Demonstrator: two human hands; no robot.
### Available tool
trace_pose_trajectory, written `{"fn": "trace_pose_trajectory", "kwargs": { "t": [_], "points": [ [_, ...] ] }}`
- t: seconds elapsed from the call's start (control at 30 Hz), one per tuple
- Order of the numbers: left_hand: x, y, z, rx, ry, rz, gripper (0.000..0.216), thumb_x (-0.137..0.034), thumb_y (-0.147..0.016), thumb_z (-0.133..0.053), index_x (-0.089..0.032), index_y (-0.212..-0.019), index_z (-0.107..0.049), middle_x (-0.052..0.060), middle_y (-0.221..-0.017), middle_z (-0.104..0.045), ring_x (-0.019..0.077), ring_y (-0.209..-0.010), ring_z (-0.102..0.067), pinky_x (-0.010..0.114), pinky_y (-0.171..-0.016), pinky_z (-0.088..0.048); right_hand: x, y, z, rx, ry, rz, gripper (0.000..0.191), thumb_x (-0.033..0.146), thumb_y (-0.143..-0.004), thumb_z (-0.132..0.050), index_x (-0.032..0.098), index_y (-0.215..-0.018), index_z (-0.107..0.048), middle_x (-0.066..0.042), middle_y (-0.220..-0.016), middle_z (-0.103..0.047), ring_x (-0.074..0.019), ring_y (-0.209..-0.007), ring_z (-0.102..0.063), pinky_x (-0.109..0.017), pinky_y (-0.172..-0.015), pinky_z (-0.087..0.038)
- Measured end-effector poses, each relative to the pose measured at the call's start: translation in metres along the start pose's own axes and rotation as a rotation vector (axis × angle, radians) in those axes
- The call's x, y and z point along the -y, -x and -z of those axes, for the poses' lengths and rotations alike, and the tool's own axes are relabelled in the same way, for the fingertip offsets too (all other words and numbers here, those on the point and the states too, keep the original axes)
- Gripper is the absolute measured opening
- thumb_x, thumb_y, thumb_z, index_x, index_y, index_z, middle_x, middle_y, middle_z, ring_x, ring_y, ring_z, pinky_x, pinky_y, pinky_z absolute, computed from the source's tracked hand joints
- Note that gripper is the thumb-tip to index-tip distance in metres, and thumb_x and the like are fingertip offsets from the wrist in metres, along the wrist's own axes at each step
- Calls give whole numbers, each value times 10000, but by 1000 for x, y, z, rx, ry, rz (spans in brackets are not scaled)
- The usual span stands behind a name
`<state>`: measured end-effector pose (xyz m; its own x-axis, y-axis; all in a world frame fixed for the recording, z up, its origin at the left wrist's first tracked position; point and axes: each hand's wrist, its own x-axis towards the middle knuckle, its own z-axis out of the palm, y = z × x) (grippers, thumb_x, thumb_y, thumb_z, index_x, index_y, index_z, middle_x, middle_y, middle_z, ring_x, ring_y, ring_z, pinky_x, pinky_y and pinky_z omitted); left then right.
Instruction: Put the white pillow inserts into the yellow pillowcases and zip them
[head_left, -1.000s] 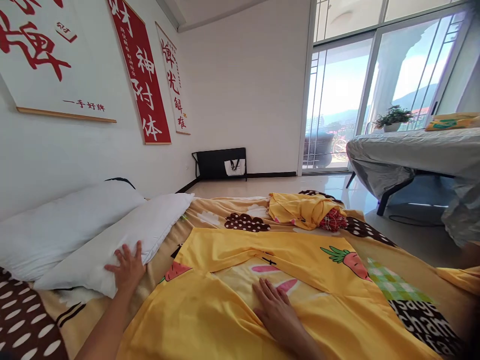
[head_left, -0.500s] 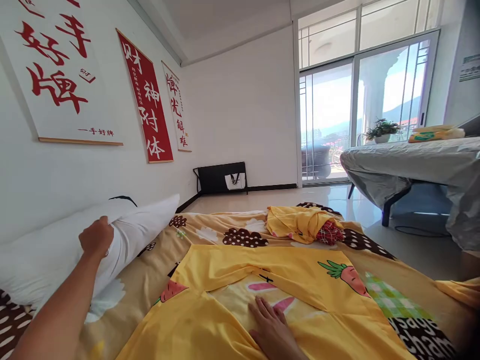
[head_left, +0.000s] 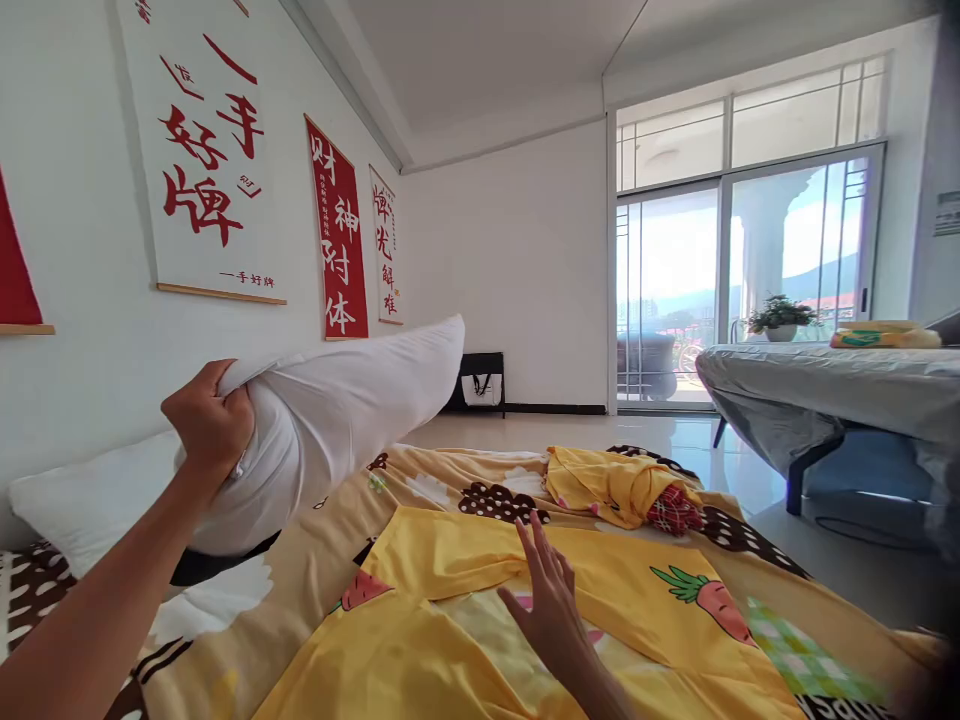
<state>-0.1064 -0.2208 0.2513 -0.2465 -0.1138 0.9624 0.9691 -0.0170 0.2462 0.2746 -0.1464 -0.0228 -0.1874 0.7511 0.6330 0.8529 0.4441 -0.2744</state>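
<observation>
Lifting white pillow point(head_left: 360, 400) higher than before

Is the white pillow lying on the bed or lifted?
Lifted: the left hand grips the white pillow by one end, its far end above the bedspread.

"一手好牌" was written in red on the white wall scroll point(head_left: 206, 170); "财神附体" was printed in white on the red scroll point(head_left: 341, 240); the third scroll point(head_left: 386, 245) could not be read with certainty.
</observation>
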Motion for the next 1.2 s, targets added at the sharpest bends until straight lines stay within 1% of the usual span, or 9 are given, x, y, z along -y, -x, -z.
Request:
{"fn": "trace_pose_trajectory", "kwargs": {
  "t": [0.13, 0.2, 0.33, 0.47, 0.57, 0.67, 0.77, 0.93, 1.2],
  "points": [
    [-44, 16, 17, -141, 259, 23, 267, -165, -719, -512, -99, -873, -720, -10, -629, -585, 93, -598, -495, 189, -565, -342, 65, -95, 121, -282, 157, 333, 947, 384, -787, -627, 230, -1510, -35, -171, -1563, -107, -294, -1439, -117, -468, -1108, -138],
    [-70, 32, 24, -162, 358, 57, 243, -164, -736, -523, -128, -872, -721, -12, -662, -608, 99, -612, -522, 195, -575, -362, 91, -135, 178, -332, 241, 454, 1007, 418, -739, -690, 224, -1504, -64, -176, -1521, -232, -307, -1414, -186, -475, -1096, -128],
    [-114, 68, 27, -213, 504, 108, 195, -131, -739, -541, -177, -817, -714, -40, -588, -553, 96, -555, -496, 208, -544, -353, 100, -160, 240, -234, 365, 543, 656, 399, -771, -639, 163, -1333, -397, -99, -1098, -621, -253, -1079, -550, -415, -988, -253],
    [-123, 96, 14, -93, 531, -48, 174, -146, -766, -542, -227, -757, -696, -27, -606, -598, 120, -574, -551, 236, -567, -404, 66, -142, 255, -121, 510, 450, 214, 304, -817, -540, 168, -978, -579, -18, -760, -653, -163, -753, -610, -289, -782, -320],
    [-97, 119, -4, 220, 608, -70, 323, -359, -801, -570, -321, -1114, -643, 15, -1067, -679, 221, -975, -633, 336, -808, -498, 38, -136, 266, -141, 627, 375, 258, 424, -804, -545, 183, -867, -609, 0, -692, -643, -147, -687, -597, -259, -707, -311],
    [-65, 163, -38, 472, 778, 64, 997, -608, -688, -626, -382, -1490, -80, 37, -1531, -286, 311, -1361, -352, 471, -984, -442, 19, -139, 279, -151, 675, 335, 407, 580, -765, -544, 182, -773, -628, 7, -615, -611, -140, -638, -566, -250, -656, -302],
    [-62, 227, -78, 690, 935, 244, 1265, -625, -637, -676, -323, -1447, 247, 126, -1583, -51, 345, -1407, -250, 522, -1001, -422, 5, -137, 291, -141, 649, 337, 534, 690, -753, -485, 178, -705, -628, -5, -579, -594, -134, -605, -534, -250, -628, -302],
    [-108, 300, -106, 1172, 1018, 484, 981, -559, -536, -745, -196, -1369, -373, 157, -1195, -631, 327, -1046, -626, 469, -865, -538, -26, -117, 287, -179, 546, 288, 559, 707, -781, -459, 188, -702, -651, -54, -610, -613, -171, -649, -554, -292, -646, -363],
    [-135, 286, -68, 1061, 1073, 530, 354, -430, -681, -688, -199, -944, -636, 59, -871, -717, 248, -815, -656, 343, -708, -536, -131, -82, 218, -156, 428, 126, 595, 786, -745, -390, 246, -593, -588, -126, -673, -643, -234, -661, -602, -397, -690, -440]
  ]
}}
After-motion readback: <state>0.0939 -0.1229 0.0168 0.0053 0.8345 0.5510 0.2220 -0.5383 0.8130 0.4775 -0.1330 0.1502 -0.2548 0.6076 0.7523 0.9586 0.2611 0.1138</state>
